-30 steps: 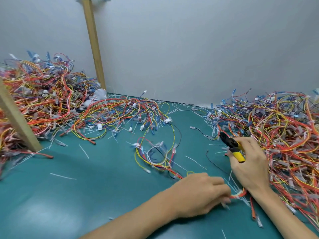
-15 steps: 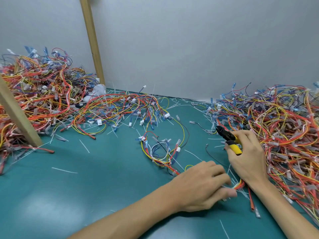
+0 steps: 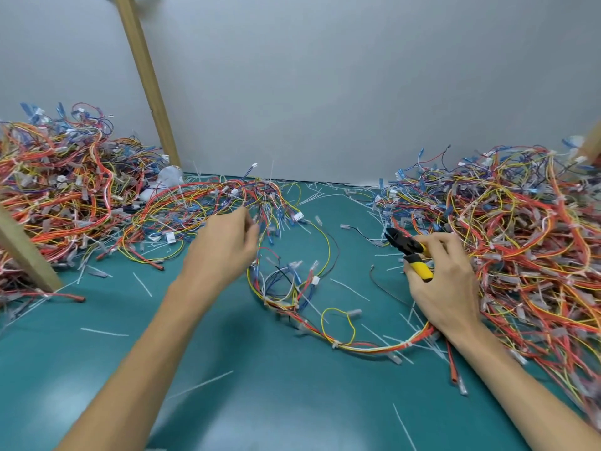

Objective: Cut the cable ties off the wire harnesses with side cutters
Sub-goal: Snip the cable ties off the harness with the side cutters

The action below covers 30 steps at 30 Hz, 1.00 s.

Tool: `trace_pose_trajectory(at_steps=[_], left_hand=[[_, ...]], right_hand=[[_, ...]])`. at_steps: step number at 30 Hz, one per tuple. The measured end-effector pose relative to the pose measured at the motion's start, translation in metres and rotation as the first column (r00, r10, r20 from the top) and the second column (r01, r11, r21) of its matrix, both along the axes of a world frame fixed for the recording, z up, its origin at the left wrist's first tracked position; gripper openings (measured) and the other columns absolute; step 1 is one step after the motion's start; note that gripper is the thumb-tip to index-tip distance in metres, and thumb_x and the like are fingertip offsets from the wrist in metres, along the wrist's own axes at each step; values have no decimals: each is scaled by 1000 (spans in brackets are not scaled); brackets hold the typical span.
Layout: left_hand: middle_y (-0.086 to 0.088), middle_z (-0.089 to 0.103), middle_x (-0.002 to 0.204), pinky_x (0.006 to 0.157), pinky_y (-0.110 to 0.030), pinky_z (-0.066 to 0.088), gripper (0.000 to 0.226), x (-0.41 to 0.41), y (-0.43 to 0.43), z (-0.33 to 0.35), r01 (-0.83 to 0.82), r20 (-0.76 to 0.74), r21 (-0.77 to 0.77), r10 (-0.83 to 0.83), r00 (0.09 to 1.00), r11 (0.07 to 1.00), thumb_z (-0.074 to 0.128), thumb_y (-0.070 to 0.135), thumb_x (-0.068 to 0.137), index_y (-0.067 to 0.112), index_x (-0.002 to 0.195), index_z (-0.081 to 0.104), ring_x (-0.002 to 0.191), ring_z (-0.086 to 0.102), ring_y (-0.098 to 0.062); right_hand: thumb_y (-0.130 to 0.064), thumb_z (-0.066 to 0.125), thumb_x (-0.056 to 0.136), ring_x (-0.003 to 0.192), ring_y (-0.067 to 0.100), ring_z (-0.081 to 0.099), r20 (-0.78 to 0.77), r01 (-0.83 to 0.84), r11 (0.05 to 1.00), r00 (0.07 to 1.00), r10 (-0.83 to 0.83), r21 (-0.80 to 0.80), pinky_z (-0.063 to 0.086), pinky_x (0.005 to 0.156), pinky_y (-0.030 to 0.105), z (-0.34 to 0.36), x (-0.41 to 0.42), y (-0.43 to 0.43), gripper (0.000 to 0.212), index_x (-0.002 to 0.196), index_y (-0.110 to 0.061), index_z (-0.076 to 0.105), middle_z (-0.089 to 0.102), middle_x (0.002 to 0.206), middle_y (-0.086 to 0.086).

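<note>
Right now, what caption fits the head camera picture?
Right hand grips yellow side cutters; left hand among wire harnesses.

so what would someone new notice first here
Two big tangled heaps of wire harnesses dominate: the left heap and the right heap on the teal table. Next comes the right hand gripping the yellow-handled side cutters beside the right heap, with a loose harness lying in the middle among white cut ties.

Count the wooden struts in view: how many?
3. The back-left strut rises along the wall; the left-edge strut slants before the left wire pile; the right-edge strut is a sliver above the right wire pile. Others may be out of frame.
</note>
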<state>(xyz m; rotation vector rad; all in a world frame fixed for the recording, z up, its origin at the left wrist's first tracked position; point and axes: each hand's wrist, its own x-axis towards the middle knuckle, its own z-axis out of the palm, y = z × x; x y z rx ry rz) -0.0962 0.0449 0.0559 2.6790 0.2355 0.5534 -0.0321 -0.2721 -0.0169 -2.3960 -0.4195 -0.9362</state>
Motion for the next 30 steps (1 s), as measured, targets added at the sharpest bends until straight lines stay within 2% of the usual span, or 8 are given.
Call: trace_pose_trajectory(at_steps=[6,8,11,14,17,21,24,30], left_hand=[[3,68,87,78,-31,45,11,-1,-49,-1,439,-74,37,-436,897,898,53,18,94,16,94,64,86,62,-18],[-4,68,97,81,-36,48,15,10,-62,-6,436,-234,143,-398,887,889,49,18,95,16,99,63,93,62,-27],[-14,55,110,73,-35,44,17,23,-75,-12,370,-456,358,-185,870,857,52,18,95,12,109,60,102,59,-37],[-15,51,108,70,-37,38,9,31,-88,-14,361,-499,434,-113,859,825,52,8,92,3,99,52,103,58,-40],[-17,53,109,70,-36,37,6,39,-93,-12,379,-512,444,-117,851,812,52,4,87,7,91,50,103,58,-39],[-12,55,97,72,-34,44,22,51,-91,-10,385,-569,315,-152,808,868,66,22,81,4,89,56,103,60,-35],[-6,66,81,66,-27,48,19,63,-82,11,375,-574,126,-240,783,919,66,29,82,11,81,69,86,66,-25],[7,73,81,76,-27,44,15,64,-69,87,471,-509,-26,-417,753,882,73,48,80,33,78,76,77,58,-8]], right_hand=[[-13,78,75,90,21,53,-8,-18,1000,1000,18,-22,40,79,31,2,-2,2,43,114,-13,61,49,108,1],[-13,77,75,89,22,54,-10,-20,999,1000,20,-26,42,78,32,3,-3,2,42,113,-13,61,49,108,1],[-12,77,75,91,22,55,-8,-25,999,1000,25,-21,41,79,31,4,-4,2,41,113,-13,61,50,107,1],[-11,77,73,95,22,55,-3,-23,1000,1000,23,-17,39,81,29,4,-4,2,42,112,-15,61,51,107,0],[-11,78,72,98,21,55,-13,-21,999,1000,20,-31,39,84,29,4,-6,2,44,111,-17,61,53,107,0],[-11,79,70,100,22,55,-18,-20,999,1000,20,-46,37,87,28,6,-7,2,45,112,-16,62,56,107,1],[-11,79,69,99,23,54,-10,-1,999,1000,1,-54,39,87,31,8,-8,2,47,113,-15,62,57,106,2],[-15,75,76,98,23,54,-37,66,998,997,-67,-21,40,87,36,9,-6,-1,42,115,-14,61,59,106,1]])
